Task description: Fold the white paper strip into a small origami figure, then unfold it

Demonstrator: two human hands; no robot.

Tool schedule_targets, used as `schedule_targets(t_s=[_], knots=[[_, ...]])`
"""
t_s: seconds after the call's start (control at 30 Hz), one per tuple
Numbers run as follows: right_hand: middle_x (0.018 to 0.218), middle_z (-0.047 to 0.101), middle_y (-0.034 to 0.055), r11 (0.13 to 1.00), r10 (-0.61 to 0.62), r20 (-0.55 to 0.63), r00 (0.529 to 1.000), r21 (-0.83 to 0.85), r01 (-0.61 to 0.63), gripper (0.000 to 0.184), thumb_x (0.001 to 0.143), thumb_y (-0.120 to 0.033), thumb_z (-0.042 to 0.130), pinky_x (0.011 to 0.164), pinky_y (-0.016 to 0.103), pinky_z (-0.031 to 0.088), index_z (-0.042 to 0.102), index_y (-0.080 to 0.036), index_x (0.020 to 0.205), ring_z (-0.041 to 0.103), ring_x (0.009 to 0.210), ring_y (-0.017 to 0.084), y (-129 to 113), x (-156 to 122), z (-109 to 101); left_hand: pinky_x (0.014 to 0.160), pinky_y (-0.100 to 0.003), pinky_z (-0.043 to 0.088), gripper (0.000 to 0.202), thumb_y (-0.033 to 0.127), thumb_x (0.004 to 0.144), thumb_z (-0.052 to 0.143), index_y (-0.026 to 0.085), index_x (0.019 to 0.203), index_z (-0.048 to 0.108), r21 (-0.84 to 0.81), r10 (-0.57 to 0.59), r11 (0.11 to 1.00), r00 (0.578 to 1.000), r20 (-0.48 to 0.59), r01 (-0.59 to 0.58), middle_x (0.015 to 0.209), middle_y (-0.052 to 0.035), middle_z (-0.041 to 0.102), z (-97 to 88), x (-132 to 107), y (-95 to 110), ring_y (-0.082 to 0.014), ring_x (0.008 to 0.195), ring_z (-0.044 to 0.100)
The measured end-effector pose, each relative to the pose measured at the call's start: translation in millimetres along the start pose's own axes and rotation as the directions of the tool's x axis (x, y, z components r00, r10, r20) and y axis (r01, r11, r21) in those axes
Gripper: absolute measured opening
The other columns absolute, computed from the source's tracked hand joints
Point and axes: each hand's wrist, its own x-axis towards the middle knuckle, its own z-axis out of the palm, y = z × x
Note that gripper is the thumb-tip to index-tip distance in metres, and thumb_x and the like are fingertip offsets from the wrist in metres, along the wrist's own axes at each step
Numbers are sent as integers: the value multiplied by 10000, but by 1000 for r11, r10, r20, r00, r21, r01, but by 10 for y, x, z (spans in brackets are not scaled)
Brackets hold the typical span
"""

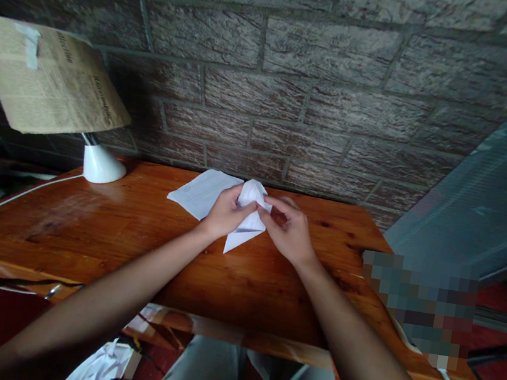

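Observation:
Between my two hands is a folded sheet of white paper (249,218), held above the wooden desk with a pointed corner hanging toward me. My left hand (226,211) grips its left side, the thumb lying across the front. At the right edge, my right hand (289,228) pinches the paper between thumb and index finger. A stack of white paper sheets (201,190) lies flat on the desk just behind my left hand, partly covered by it.
The wooden desk (99,230) stands against a brick wall (277,98). On its left is a lamp (101,164) with a newspaper shade (60,82) and white cord. A blurred-out object (417,303) sits at the right edge. Below the desk is a box of papers (105,368).

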Motion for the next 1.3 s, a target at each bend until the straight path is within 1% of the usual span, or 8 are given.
schedule_targets(t_s=[0.17, 0.33, 0.5, 0.63, 0.8, 1.0, 1.2, 1.3], knots=[[866, 604, 34, 1000, -3, 43, 999, -4, 3, 224, 841, -239, 614, 623, 270, 493, 745, -242, 1024, 564, 688, 136, 13, -4, 6, 744, -294, 493, 240, 305, 761, 712, 138, 930, 688, 56, 53, 997, 998, 45, -56, 883, -57, 714, -21, 9, -53, -195, 813, 634], [852, 654, 50, 998, 37, -15, 999, -51, -38, 195, 865, -280, 596, 656, 283, 502, 744, -221, 978, 592, 705, 156, 22, -8, 18, 693, -272, 474, 263, 385, 785, 710, 144, 887, 684, 68, 58, 996, 996, 61, -62, 826, -43, 695, 8, -7, -47, -179, 757, 610], [938, 745, 56, 994, 108, -39, 993, 21, -107, 215, 896, -351, 573, 732, 292, 536, 697, -223, 1017, 678, 788, 177, 37, 8, -1, 654, -259, 452, 300, 439, 809, 700, 159, 917, 682, 28, 35, 999, 999, 1, -35, 812, -27, 678, 56, -38, -14, -165, 724, 581], [895, 759, 54, 984, 175, -65, 982, 51, -172, 252, 878, -409, 602, 701, 293, 547, 682, -220, 1024, 690, 746, 181, 61, 17, -10, 631, -260, 436, 292, 446, 814, 698, 164, 890, 686, 23, 21, 1000, 997, -75, -19, 780, -23, 673, 90, -60, 4, -165, 695, 570], [865, 759, 53, 969, 222, -59, 973, 123, -213, 264, 822, -451, 671, 673, 283, 542, 713, -205, 908, 685, 738, 181, 65, 29, -8, 621, -261, 429, 299, 457, 797, 712, 167, 855, 665, 9, 21, 1000, 995, -95, -20, 764, -22, 662, 110, -72, 39, -165, 683, 568], [788, 731, 43, 957, 244, -32, 969, 169, -236, 225, 803, -410, 683, 645, 278, 516, 710, -190, 844, 651, 683, 167, 55, 35, -3, 686, -255, 482, 438, 408, 791, 732, 200, 1130, 550, -40, 57, 997, 991, -119, -62, 959, -47, 679, 135, -68, 21, -175, 798, 631], [771, 718, 38, 940, 276, -39, 960, 221, -261, 244, 787, -427, 688, 612, 273, 506, 704, -189, 834, 627, 653, 161, 77, 62, -33, 747, -276, 505, 600, 351, 743, 780, 217, 1254, 496, -98, 40, 995, 998, 45, -35, 982, -42, 687, 71, -60, 76, -177, 825, 650], [771, 717, 34, 945, 274, -58, 960, 204, -257, 242, 788, -424, 682, 610, 267, 500, 711, -192, 850, 624, 656, 159, 100, 71, -49, 843, -304, 506, 624, 336, 728, 794, 240, 1274, 506, -208, 48, 978, 995, 88, -28, 1110, -67, 697, 6, -29, 134, -206, 978, 664]])
